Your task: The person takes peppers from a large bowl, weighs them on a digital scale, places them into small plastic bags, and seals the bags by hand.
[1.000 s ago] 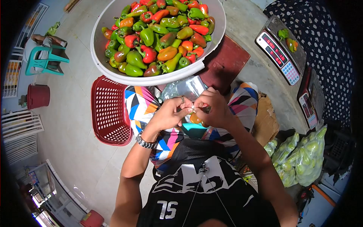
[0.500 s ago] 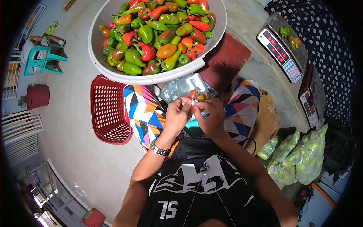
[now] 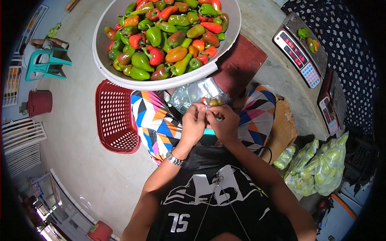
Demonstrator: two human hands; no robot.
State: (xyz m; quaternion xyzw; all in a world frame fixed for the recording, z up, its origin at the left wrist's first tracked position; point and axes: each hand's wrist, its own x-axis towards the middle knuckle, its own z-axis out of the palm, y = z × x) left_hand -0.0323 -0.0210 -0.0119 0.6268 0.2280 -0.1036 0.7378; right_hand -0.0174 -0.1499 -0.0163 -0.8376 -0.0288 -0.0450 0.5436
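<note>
Over my lap, my left hand [image 3: 194, 123] and my right hand [image 3: 225, 123] meet with fingertips pinched together at the gathered neck of a clear plastic bag of peppers [image 3: 215, 101]. Red and greenish-brown peppers show through the film. My fingers hide most of the neck. Just beyond the bag lies a pile of clear plastic bags [image 3: 185, 96]. A wide grey-white basin [image 3: 161, 84] full of green, red and orange peppers [image 3: 154, 36] stands farther out in front of me.
A red perforated basket [image 3: 116, 116] sits to the left of my legs. On the right are two digital scales [image 3: 297, 56], one bearing peppers, and filled bags of green produce [image 3: 321, 166]. A person [image 3: 34, 50] is by a teal chair [image 3: 49, 64] at far left.
Both hands have come slightly closer to my body and drawn together at the bag's neck. The bag's contents have shifted a little and show less red. The basin has barely moved.
</note>
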